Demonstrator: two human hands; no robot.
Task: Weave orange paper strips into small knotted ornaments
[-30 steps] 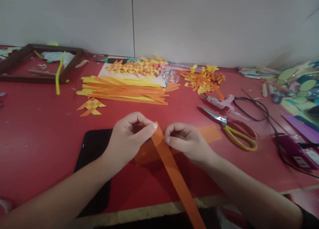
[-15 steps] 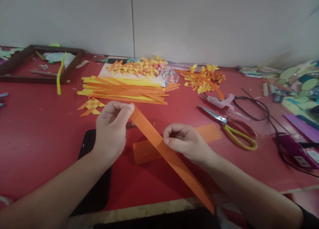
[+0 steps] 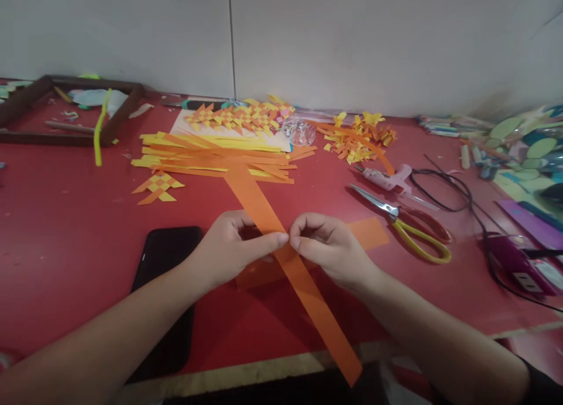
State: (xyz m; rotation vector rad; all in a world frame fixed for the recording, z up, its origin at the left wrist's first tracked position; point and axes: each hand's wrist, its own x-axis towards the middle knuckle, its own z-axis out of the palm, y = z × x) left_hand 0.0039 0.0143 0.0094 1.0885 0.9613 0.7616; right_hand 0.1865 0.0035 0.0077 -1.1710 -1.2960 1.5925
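Note:
A long orange paper strip point(image 3: 312, 293) hangs slantwise in front of me, its lower end past the table's front edge. My left hand point(image 3: 246, 240) pinches it near the middle, thumb on top and fingers underneath. My right hand point(image 3: 328, 246) grips the strip's right edge between thumb and forefinger, right beside the left thumb. Beneath lies another orange paper piece point(image 3: 369, 233) on the red table, partly hidden by my hands and the strip. Left of my hands is a black phone point(image 3: 169, 258).
Scissors point(image 3: 398, 217) and a pink glue gun point(image 3: 387, 179) with a black cord lie to the right. Behind are a pile of yellow and orange strips point(image 3: 211, 155), a woven paper fish point(image 3: 159, 188) and paper scraps point(image 3: 358, 138). A dark frame point(image 3: 53, 139) lies back left.
My left hand has let go of the strip's upper end and moved down and right to pinch its middle, beside my right hand. The right hand stays almost in place.

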